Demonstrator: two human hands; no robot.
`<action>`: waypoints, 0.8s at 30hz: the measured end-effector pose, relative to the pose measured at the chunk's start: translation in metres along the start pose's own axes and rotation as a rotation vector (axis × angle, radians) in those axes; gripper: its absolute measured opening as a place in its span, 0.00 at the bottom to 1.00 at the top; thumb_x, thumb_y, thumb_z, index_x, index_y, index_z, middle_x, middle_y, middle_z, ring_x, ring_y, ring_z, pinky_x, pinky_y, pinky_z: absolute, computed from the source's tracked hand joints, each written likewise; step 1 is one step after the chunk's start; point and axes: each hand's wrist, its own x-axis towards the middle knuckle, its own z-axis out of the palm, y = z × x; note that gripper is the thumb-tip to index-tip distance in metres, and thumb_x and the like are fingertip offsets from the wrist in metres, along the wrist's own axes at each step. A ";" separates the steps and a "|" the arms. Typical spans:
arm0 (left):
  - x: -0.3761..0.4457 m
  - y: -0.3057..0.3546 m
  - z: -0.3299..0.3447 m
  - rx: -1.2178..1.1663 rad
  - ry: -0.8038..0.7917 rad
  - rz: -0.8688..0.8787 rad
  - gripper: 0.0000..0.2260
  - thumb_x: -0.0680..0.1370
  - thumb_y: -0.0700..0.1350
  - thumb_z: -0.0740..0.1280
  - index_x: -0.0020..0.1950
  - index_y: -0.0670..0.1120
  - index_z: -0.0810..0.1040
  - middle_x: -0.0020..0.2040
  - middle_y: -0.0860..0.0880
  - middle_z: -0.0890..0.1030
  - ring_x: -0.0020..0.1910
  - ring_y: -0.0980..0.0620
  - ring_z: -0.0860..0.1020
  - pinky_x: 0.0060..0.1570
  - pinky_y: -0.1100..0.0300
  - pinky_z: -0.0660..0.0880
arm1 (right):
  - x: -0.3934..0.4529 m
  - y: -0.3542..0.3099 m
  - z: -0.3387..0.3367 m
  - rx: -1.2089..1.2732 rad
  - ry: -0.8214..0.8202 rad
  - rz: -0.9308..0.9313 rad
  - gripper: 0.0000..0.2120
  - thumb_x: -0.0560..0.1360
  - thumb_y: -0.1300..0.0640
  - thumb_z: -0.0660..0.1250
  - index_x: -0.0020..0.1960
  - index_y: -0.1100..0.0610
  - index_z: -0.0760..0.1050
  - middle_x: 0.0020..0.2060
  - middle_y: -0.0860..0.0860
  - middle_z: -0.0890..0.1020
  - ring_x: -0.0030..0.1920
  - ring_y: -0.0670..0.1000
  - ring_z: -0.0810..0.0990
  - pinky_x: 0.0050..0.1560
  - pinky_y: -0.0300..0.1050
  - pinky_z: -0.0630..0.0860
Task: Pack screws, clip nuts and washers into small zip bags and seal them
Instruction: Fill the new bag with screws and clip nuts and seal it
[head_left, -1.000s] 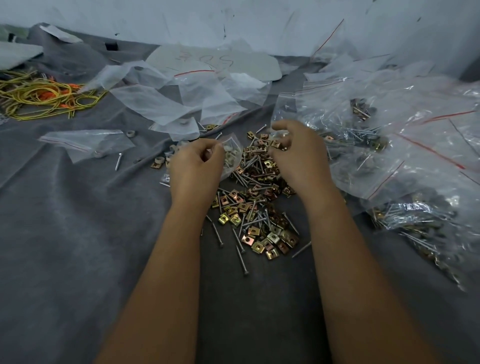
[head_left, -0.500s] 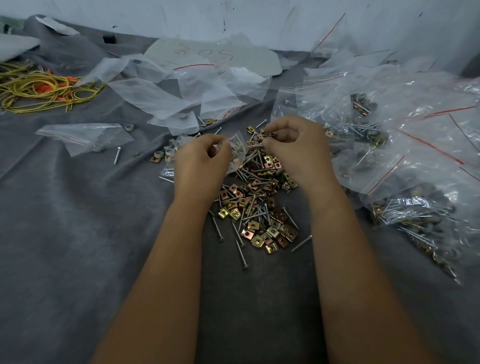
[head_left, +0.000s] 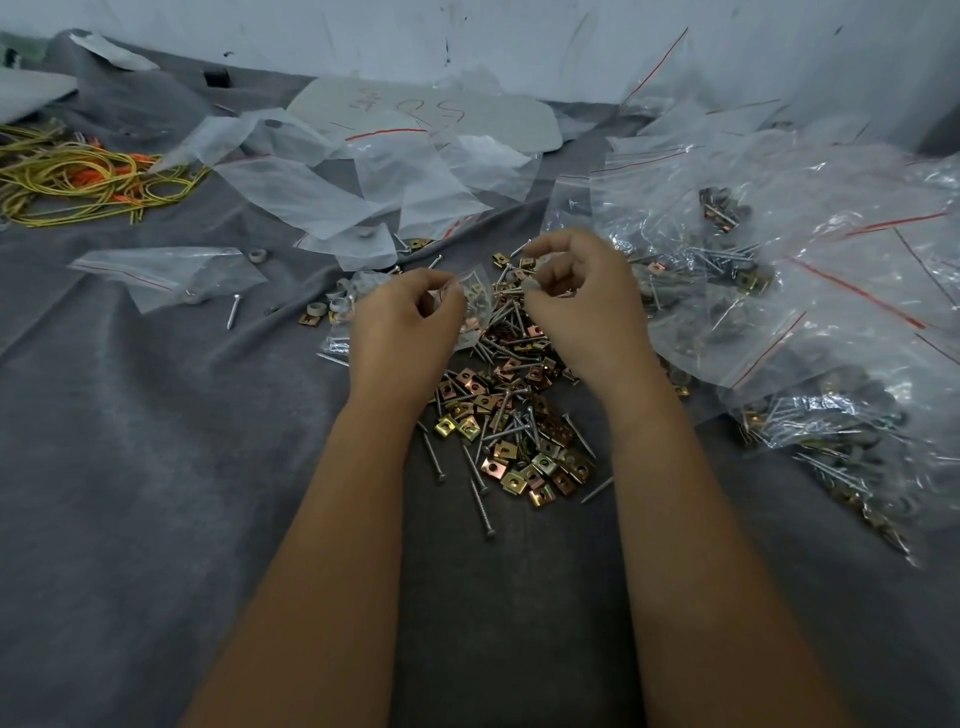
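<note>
While our left hand (head_left: 402, 322) pinches the mouth of the bag (head_left: 475, 306), which stands just right of that grip over the loose pile (head_left: 511, 410), our right hand (head_left: 576, 291) curls round something small beside it; what exactly, we cannot tell. We should hold the mouth wide, drop the piece straight in, and keep filled bags (head_left: 779, 270) farther right apart.

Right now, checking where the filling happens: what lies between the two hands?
In the head view, the small zip bag pinched by the left hand, then loose screws and clip nuts before the right hand.
</note>
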 end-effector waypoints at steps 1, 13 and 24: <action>0.000 0.000 0.000 0.002 -0.003 0.005 0.06 0.78 0.50 0.65 0.49 0.56 0.82 0.26 0.58 0.73 0.25 0.61 0.68 0.24 0.69 0.63 | -0.001 -0.003 0.001 0.033 -0.043 -0.028 0.13 0.72 0.65 0.71 0.51 0.50 0.77 0.35 0.46 0.80 0.35 0.39 0.75 0.36 0.29 0.71; -0.001 0.003 0.001 0.017 0.012 0.010 0.09 0.79 0.49 0.63 0.53 0.53 0.83 0.34 0.48 0.80 0.28 0.59 0.71 0.30 0.62 0.69 | -0.007 0.011 -0.018 -0.034 0.113 0.216 0.20 0.72 0.69 0.56 0.42 0.47 0.79 0.47 0.46 0.81 0.30 0.33 0.74 0.27 0.28 0.67; -0.001 0.003 0.002 0.005 0.001 0.001 0.09 0.79 0.49 0.64 0.53 0.53 0.83 0.31 0.49 0.78 0.27 0.59 0.70 0.27 0.66 0.67 | -0.012 0.028 -0.018 -0.321 -0.026 0.117 0.07 0.75 0.61 0.69 0.50 0.52 0.83 0.38 0.37 0.76 0.39 0.36 0.74 0.41 0.32 0.69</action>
